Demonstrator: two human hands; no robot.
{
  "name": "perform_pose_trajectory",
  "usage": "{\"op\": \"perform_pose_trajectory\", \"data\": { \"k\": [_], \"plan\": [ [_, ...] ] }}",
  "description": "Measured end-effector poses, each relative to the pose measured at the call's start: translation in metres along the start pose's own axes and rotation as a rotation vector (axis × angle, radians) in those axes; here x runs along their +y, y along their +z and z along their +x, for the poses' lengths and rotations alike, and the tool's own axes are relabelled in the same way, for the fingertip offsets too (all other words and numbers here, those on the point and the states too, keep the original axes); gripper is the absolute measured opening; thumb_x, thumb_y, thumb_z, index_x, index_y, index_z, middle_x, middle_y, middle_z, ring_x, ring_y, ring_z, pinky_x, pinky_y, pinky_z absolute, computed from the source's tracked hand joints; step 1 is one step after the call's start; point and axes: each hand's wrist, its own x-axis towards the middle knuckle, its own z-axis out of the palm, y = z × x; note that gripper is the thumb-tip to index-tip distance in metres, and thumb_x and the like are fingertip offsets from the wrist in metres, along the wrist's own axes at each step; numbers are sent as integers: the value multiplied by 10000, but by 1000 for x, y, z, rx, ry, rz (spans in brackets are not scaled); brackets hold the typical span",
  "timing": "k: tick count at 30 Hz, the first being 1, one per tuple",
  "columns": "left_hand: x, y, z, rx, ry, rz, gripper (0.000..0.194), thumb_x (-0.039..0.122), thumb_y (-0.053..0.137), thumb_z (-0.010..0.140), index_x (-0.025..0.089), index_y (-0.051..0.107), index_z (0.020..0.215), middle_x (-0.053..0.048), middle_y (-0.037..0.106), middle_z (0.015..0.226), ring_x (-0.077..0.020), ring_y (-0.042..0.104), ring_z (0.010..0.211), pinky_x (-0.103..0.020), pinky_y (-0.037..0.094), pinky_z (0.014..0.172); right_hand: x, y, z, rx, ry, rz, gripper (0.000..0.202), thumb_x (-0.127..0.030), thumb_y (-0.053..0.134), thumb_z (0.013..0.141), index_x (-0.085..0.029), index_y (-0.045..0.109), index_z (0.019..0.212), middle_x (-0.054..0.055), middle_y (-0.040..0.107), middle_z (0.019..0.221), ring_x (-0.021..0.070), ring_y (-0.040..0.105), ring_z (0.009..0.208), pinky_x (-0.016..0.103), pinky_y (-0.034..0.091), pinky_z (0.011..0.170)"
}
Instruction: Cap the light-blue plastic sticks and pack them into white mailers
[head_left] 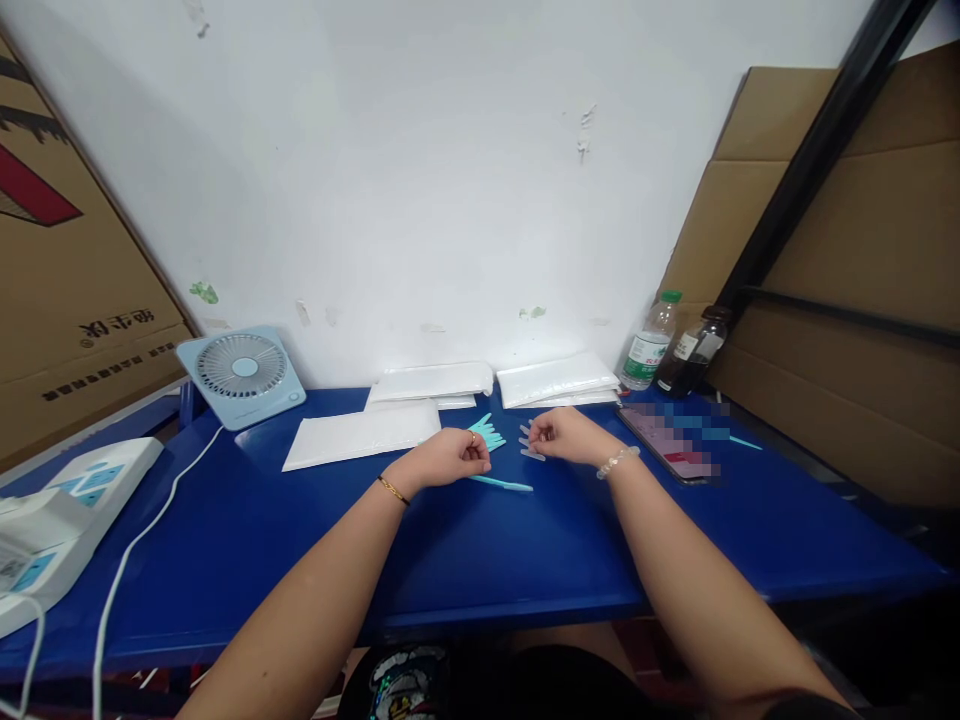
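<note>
My left hand point(448, 456) hangs over the middle of the blue table, fingers curled and pressed together. What they hold, if anything, is hidden. Just beyond it, several thin turquoise strips point(489, 434) lie fanned out. One more long turquoise strip point(510, 486) lies on the near side of that hand, its left end by the fingers; I cannot tell whether they touch it. To the right, my right hand point(561, 436) has its fingers bent in a pinch beside several small translucent strips point(534, 454). Whatever is between those fingertips is too small to make out.
White flat packets point(360, 436) lie along the wall, with more white packets point(556, 380) at right. A blue fan point(244, 375) and a white power strip point(112, 490) with cables are at left. A phone point(667, 440), water bottle point(649, 345) and dark bottle point(691, 355) stand right.
</note>
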Motion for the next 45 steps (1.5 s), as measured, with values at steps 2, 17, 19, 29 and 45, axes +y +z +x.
{"op": "perform_pose_trajectory", "data": {
  "k": [2,17,19,29,45],
  "plan": [
    [-4,0,1,134,-31,184,173,327,562,750,188,633,825,-49,635,805,-181,569,730,-255,399,628,3,3,1,-33,-1,-164,58,-230,682,636,-179,683,663,21,661,638,138,579,572,219,385,516],
    [-11,-9,2,309,-107,377,140,273,484,790,195,599,768,-44,615,717,-166,516,621,-261,303,562,-7,10,4,115,-56,101,188,-334,499,824,-175,598,837,8,614,666,116,527,552,226,392,541],
    [-9,-9,2,308,-106,321,170,313,483,804,194,604,790,-42,614,707,-165,514,617,-258,297,550,-8,10,4,106,-59,187,225,-367,494,838,-172,600,876,13,618,681,119,549,568,225,407,548],
    [-8,-11,2,287,-100,234,178,329,505,790,191,618,780,-28,616,696,-155,510,606,-253,297,527,-15,12,4,115,-110,116,179,-301,486,838,-186,623,847,-4,586,647,118,515,575,224,384,554],
    [-11,-4,2,138,-17,349,231,402,598,746,207,671,848,-44,640,840,-184,567,725,-254,357,588,-3,0,1,63,-7,-122,143,-246,543,787,-177,667,776,26,667,711,140,584,617,234,406,589]
  ]
}}
